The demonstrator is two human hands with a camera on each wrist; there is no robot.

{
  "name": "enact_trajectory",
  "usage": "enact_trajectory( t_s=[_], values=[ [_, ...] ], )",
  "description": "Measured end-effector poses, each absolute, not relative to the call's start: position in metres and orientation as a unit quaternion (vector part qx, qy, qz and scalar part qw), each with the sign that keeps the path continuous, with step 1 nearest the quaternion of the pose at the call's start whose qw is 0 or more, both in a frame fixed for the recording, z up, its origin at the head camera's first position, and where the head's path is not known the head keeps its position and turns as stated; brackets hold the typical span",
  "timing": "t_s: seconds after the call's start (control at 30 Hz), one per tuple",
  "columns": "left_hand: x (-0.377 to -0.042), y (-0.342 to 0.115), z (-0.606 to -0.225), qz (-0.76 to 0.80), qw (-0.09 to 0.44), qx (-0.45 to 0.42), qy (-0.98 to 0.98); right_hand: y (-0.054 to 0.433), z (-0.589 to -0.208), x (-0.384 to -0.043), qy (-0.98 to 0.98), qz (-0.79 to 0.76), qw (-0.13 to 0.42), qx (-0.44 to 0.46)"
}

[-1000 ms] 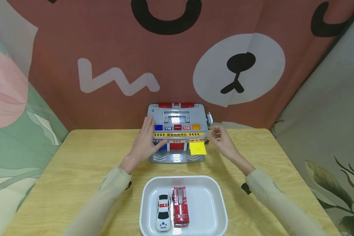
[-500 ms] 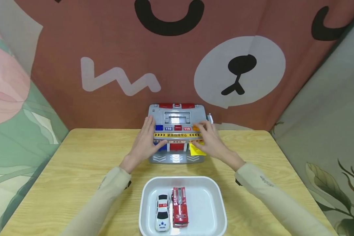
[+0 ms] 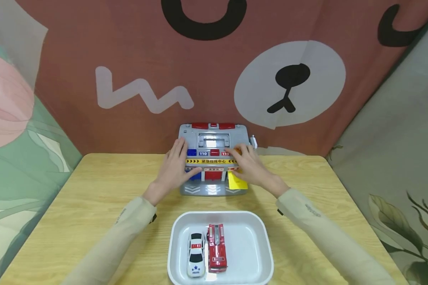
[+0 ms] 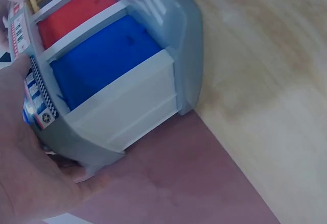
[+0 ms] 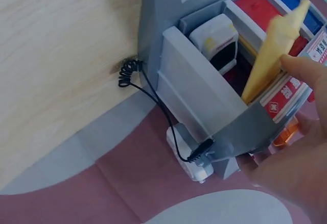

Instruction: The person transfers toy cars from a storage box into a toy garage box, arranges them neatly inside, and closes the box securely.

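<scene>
A grey toy rescue station (image 3: 214,161) with blue, red and yellow bay doors stands at the table's back edge. My left hand (image 3: 171,166) holds its left end, thumb across the front above the blue door (image 4: 107,58). On the right end, my right hand (image 3: 251,166) grips the roof edge, fingers on top by the buttons and thumb beside the raised yellow door (image 5: 273,50). Behind that door, the right wrist view shows a white toy vehicle (image 5: 217,40) inside the bay. The red door (image 3: 213,175) is down, as is the blue one.
In front, a white tray (image 3: 249,215) holds a white police car (image 3: 196,255) and a red fire truck (image 3: 216,249). From the station's right side hang a white handset (image 5: 189,155) and a black coiled cord (image 5: 130,72). A bear-print cloth (image 3: 146,130) hangs behind.
My right hand has moved left from beside the station onto its front right edge, over the yellow door and buttons. My left hand has stayed in place.
</scene>
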State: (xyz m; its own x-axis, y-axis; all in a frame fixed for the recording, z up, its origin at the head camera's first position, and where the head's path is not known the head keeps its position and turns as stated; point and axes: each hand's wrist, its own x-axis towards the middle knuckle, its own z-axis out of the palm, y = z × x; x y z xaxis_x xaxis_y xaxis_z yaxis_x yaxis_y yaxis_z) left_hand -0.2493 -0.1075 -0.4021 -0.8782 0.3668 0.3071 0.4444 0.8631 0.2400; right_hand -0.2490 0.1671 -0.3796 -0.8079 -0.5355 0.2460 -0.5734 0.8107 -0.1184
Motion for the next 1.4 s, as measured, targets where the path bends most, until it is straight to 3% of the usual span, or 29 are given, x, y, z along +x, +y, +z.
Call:
enact_trajectory(
  t_s=[0.2,0.7,1.4],
  values=[
    [-0.249,-0.109,-0.399,-0.153,0.114,-0.202,-0.961,0.160,-0.384,-0.248,-0.951,0.025,0.118,0.285],
    [-0.250,-0.102,-0.408,-0.211,0.100,-0.191,-0.953,0.169,-0.412,-0.255,-0.929,-0.007,0.230,0.290],
    [-0.246,-0.102,-0.408,-0.222,0.106,-0.187,-0.951,0.157,-0.412,-0.255,-0.947,0.000,0.213,0.241]
  ],
)
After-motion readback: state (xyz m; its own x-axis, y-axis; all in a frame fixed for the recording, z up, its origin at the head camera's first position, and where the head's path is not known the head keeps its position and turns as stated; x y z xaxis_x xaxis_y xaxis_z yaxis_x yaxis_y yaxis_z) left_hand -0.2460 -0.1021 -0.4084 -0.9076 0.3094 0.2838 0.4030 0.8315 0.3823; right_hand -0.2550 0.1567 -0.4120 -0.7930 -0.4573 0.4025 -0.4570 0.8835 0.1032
